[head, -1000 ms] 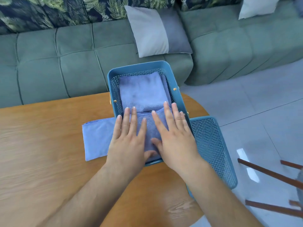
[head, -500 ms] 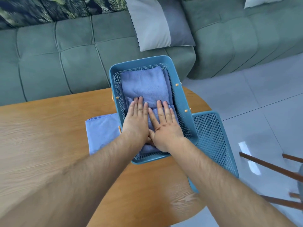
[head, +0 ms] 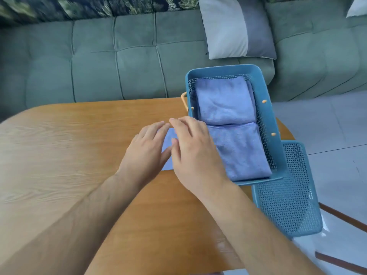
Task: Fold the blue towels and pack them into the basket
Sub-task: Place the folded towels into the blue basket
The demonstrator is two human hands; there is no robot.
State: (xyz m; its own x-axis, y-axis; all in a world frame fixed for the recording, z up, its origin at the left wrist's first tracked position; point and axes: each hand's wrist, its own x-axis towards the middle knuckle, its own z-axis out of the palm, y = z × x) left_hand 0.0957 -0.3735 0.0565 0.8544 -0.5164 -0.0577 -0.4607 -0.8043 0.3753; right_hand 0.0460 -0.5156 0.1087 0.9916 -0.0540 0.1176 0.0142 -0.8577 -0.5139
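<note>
Head view, single frame; some motion blur on both hands.

Table (head: 79, 147): wood-grain top, fills the left and lower centre of the frame; rounded edge at right.

Basket (head: 267, 108): blue mesh, right of centre, standing on the table with its far end toward the sofa (head: 119, 66); tan handle (head: 183, 100) on its left side.

Far towel (head: 224, 102): blue, folded, lying in the upper half of the basket; near towel (head: 240, 149): blue, folded, lying in the lower half, its top edge touching the far towel.

Third towel (head: 168, 139): blue, flat on the table just left of the basket, at frame centre; mostly covered by the hands, only a strip shows between them.

Left hand (head: 147, 151): over the third towel's left part; fingers (head: 156, 128) extended and loose, gripping nothing.

Right hand (head: 195, 155): over the towel's right part and the basket's left wall; fingers (head: 184, 124) extended, slightly bent, gripping nothing; contact with the cloth cannot be confirmed for either hand.

Second mesh basket (head: 288, 193): blue, lower right, at the table edge, partly under the first.

Cushion (head: 238, 30): two-tone grey, on the sofa, top right; tiled floor (head: 327, 120) at right.
</note>
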